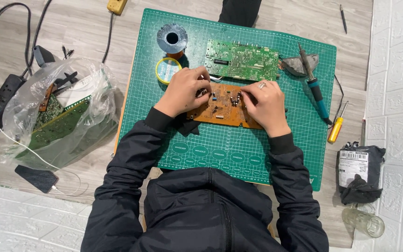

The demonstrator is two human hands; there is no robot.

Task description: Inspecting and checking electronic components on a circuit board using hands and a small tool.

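I am watching my left hand (183, 91) curling over the left end of an orange circuit board (222, 109), fingers bent and pressing its top edge. My right hand (267, 105), wearing a ring, is gripping the board's right end, fingertips pinching small parts near the middle. The board is lying on a green cutting mat (229, 149) between both hands. Just beyond my fingers a green circuit board (241, 60) is resting flat. Far to the left of my left hand a clear plastic bag (59, 114) is holding more green boards and some tools. Beyond my left hand, a round yellow tin (166, 70) is sitting open beside a solder spool (172, 39). Right of my right hand, a soldering iron (314, 84) is lying near a yellow screwdriver (336, 126).
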